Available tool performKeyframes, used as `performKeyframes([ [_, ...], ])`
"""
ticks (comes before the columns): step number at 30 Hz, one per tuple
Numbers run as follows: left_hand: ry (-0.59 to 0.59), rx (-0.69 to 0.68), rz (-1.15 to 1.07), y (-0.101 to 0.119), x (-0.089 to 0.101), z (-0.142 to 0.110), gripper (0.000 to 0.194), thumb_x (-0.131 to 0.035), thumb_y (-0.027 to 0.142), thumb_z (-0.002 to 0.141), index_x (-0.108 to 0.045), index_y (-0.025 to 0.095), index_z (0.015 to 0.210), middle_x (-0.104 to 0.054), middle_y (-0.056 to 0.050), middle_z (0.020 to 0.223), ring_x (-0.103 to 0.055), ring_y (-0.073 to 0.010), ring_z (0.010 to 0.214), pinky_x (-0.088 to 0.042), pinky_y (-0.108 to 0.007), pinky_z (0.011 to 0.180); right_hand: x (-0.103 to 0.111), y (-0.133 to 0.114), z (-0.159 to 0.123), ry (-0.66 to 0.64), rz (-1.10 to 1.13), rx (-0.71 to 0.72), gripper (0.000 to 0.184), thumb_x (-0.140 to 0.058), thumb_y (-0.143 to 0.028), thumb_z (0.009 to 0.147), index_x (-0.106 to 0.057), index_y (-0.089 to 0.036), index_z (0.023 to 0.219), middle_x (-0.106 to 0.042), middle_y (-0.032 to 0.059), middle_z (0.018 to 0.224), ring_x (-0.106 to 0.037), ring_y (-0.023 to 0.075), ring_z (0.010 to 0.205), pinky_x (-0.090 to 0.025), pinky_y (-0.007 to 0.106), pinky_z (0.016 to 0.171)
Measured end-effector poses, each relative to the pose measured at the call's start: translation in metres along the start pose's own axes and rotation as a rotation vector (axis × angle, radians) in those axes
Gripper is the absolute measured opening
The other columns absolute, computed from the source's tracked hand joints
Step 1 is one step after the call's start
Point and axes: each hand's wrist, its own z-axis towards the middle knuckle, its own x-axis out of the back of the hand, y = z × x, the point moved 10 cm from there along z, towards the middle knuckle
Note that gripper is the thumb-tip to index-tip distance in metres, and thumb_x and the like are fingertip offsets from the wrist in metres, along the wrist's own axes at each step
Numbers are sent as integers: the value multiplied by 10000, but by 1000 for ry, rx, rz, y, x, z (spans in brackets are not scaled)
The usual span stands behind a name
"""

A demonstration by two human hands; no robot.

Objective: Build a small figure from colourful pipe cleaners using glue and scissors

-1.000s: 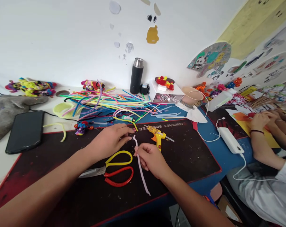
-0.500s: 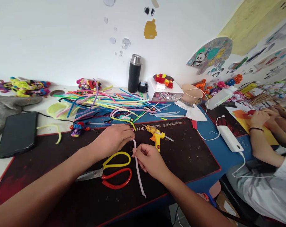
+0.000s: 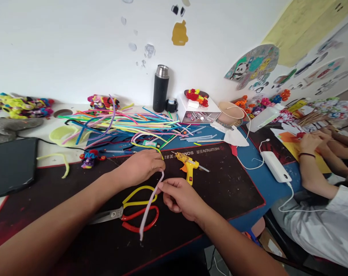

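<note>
A pale lilac pipe cleaner (image 3: 146, 210) hangs down between my hands over the black mat (image 3: 225, 191). Closed around its upper end is my left hand (image 3: 146, 165). My right hand (image 3: 179, 197) pinches the same strip a little lower, thumb against forefinger. Scissors (image 3: 120, 213) with one yellow and one red handle lie under the strip's lower part, blades pointing left. Just beyond my right hand rests a yellow hot glue gun (image 3: 187, 165) with a clear glue stick in its back.
Behind the mat lies a heap of coloured pipe cleaners (image 3: 125, 124). A black thermos (image 3: 161, 89) and a white box (image 3: 198, 111) stand by the wall. At left are a phone (image 3: 13, 165) and a small doll (image 3: 89, 158). A power bank (image 3: 276, 166) sits before a co-worker's arm (image 3: 317, 176).
The pipe cleaner's lower end has swung left, now crossing over the scissors handles. My hands keep nearly the same place. The whole view has shifted slightly.
</note>
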Motion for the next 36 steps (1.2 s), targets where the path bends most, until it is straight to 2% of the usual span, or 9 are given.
performKeyframes([
  [7,44,29,-226,-10,6,-2,254,-555,215,1094,-769,232,958,-723,-52,957,-665,-195,911,-480,-297,815,-8,5,-2,-69,171,-92,451,-809,-571,872,-767,-133,975,-535,-81,495,-264,31,340,-91,217,395],
  [15,24,70,-328,-16,2,-2,246,-567,236,1085,-779,235,961,-739,-57,974,-690,-194,930,-508,-285,819,-15,6,1,-85,149,-72,451,-813,-573,885,-778,-126,938,-512,-83,455,-277,39,324,-107,221,380],
  [19,108,229,-312,-30,9,-10,215,-586,337,1077,-764,242,1148,-781,-75,1135,-718,-219,1017,-529,-314,886,-14,4,3,-62,190,-78,458,-842,-570,862,-778,-120,921,-469,-98,455,-254,37,338,-95,227,387],
  [20,120,286,-314,-33,12,-14,235,-588,381,1075,-757,240,1156,-789,-68,1109,-721,-218,982,-528,-308,854,-13,3,4,-50,209,-79,460,-849,-570,854,-777,-121,926,-464,-101,461,-246,35,344,-92,227,390],
  [22,119,397,-305,-32,18,-25,312,-565,474,1076,-761,243,1003,-778,-32,900,-695,-202,802,-487,-282,722,-10,2,6,-22,249,-73,449,-862,-562,841,-762,-132,922,-462,-103,469,-238,34,356,-89,225,397],
  [24,45,498,-263,-26,18,-36,402,-575,532,1052,-732,245,820,-707,-5,703,-631,-188,648,-398,-276,607,-8,1,8,8,284,-63,427,-883,-544,823,-727,-152,885,-474,-99,475,-246,34,363,-89,222,400],
  [27,-119,591,-215,-12,5,-51,489,-646,581,979,-645,242,626,-607,5,548,-494,-170,494,-252,-303,521,-8,1,11,24,312,-51,446,-903,-552,793,-686,-166,852,-491,-94,486,-262,34,366,-96,217,393],
  [31,-178,633,-243,-1,-7,-61,499,-579,551,1005,-635,243,616,-594,2,539,-461,-158,470,-206,-314,516,-13,2,11,-6,305,-39,477,-892,-581,795,-727,-147,902,-492,-94,487,-254,33,364,-97,215,385],
  [36,-217,673,-377,-2,-16,-69,539,-545,571,1010,-575,226,597,-506,15,535,-419,-146,499,-212,-297,498,-13,1,8,2,259,-46,501,-890,-612,785,-723,-153,900,-531,-80,482,-267,36,350,-116,216,382],
])
